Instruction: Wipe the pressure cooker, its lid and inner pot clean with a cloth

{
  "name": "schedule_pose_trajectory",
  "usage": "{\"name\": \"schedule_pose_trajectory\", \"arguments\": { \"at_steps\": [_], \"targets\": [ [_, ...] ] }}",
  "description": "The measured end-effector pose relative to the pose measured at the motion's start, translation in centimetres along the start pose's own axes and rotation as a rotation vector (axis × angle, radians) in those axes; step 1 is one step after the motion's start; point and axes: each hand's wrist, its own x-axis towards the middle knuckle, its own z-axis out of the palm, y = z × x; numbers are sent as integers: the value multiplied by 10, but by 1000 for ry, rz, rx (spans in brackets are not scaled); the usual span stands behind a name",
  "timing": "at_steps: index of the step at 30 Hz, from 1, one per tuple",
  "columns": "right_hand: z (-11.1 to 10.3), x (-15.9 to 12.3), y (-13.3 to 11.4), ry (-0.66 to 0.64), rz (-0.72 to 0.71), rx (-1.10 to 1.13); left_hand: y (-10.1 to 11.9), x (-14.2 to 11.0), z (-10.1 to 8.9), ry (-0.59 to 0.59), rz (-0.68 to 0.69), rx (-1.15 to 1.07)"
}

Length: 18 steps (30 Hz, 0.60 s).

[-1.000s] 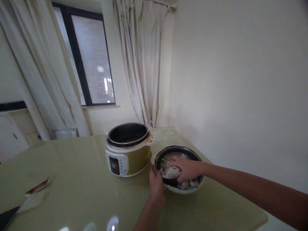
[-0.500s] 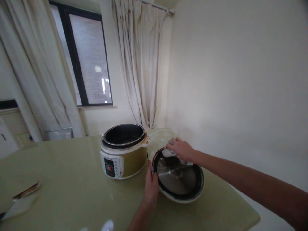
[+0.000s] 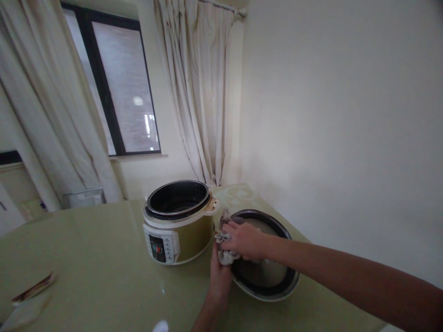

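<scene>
A round pot lid [image 3: 265,274] lies with its metal inner side up and a dark ring round the edge. My left hand [image 3: 220,276] grips its left rim. Bunched in my right hand [image 3: 246,240] is a crumpled light cloth [image 3: 226,251], pressed on the lid's left edge close to my left fingers. Part of the lid's inside is hidden under my right hand and forearm. Just left of the lid stands an electric pressure cooker [image 3: 194,240] without its lid on, its dark inner pot [image 3: 178,198] showing.
The pale green table [image 3: 104,258] carries everything. A small brown-and-white flat object [image 3: 34,288] lies at the left. Behind are curtains [image 3: 194,92], a window [image 3: 121,83] and a plain wall [image 3: 332,115] on the right.
My right hand has moved the cloth from the lid's far edge leftward and nearer, to its left rim. My left hand keeps its hold on the lid.
</scene>
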Motion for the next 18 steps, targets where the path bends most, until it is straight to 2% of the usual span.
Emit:
{"name": "schedule_pose_trajectory", "arguments": {
  "at_steps": [3, 6, 8, 10, 13, 16, 18],
  "targets": [
    [-7, -3, 32, -18, 149, -170, 6, -6, -5, 28, -24, 52],
    [-12, -19, 58, -44, 373, -174, 9, -9, -7, 62, -68, 72],
    [-15, -40, 65, -78, 437, -156, 10, -10, -6, 90, -96, 74],
    [-18, -65, 61, -128, 493, -100, 10, -9, -3, 113, -99, 76],
    [-28, -103, 40, -207, 558, 96, 12, -10, 1, 117, -67, 79],
    [-32, -122, 10, -253, 466, 380, 17, -10, 5, 115, -54, 77],
    [-25, -116, -11, -210, 390, 569, 20, -8, 6, 110, -53, 70]
  ]
}}
